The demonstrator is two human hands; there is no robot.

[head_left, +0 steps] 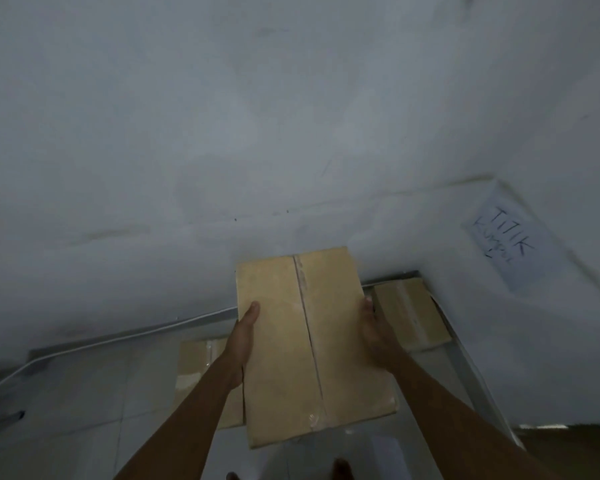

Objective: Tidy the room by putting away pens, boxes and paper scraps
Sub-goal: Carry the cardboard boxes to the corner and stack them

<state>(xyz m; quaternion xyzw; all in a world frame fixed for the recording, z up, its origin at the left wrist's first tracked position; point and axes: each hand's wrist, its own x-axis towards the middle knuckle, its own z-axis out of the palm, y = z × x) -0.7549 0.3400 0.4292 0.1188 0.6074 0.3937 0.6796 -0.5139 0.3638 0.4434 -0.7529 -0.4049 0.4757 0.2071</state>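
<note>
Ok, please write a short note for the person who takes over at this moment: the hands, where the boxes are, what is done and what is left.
Left hand: grips the left edge of the held box.
Right hand: grips its right edge.
The held box is in the air, near the room corner.
Corner box lies on the floor by the wall; another floor box lies partly under the held one.
Done, it seems: two boxes placed here.
Left: set this box down beside them. Pens and paper scraps are not in view.
</note>
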